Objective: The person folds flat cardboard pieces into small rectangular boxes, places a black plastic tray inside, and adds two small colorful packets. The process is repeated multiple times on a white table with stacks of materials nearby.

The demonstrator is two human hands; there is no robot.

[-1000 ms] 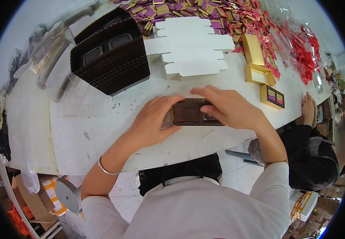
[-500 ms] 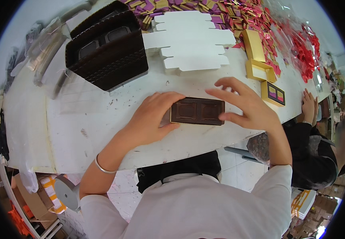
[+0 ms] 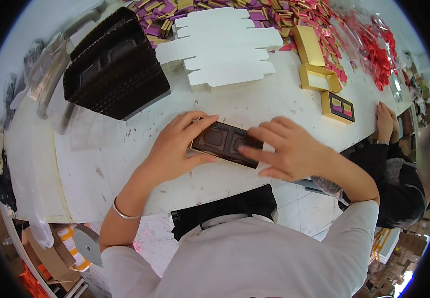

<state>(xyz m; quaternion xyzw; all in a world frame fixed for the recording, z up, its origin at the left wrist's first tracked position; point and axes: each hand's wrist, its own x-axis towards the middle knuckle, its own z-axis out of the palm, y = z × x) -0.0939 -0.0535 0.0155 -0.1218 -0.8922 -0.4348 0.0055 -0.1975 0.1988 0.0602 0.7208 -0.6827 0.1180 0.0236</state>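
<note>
One brown two-well tray (image 3: 216, 138), gold-edged, on white table (image 3: 96, 154) | newly slanted, right end toward near edge | left hand (image 3: 173, 146): thumb and fingers clasped about left end | right hand (image 3: 292, 151): back over right end, fingers loosely spread, blurred, contact uncertain | position apparently unsettled

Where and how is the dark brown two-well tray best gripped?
Probably grip the tray across its narrow width at the left end, coming from the left: it is long and slim, wells facing up, and the right hand partly covers its right half.
</note>
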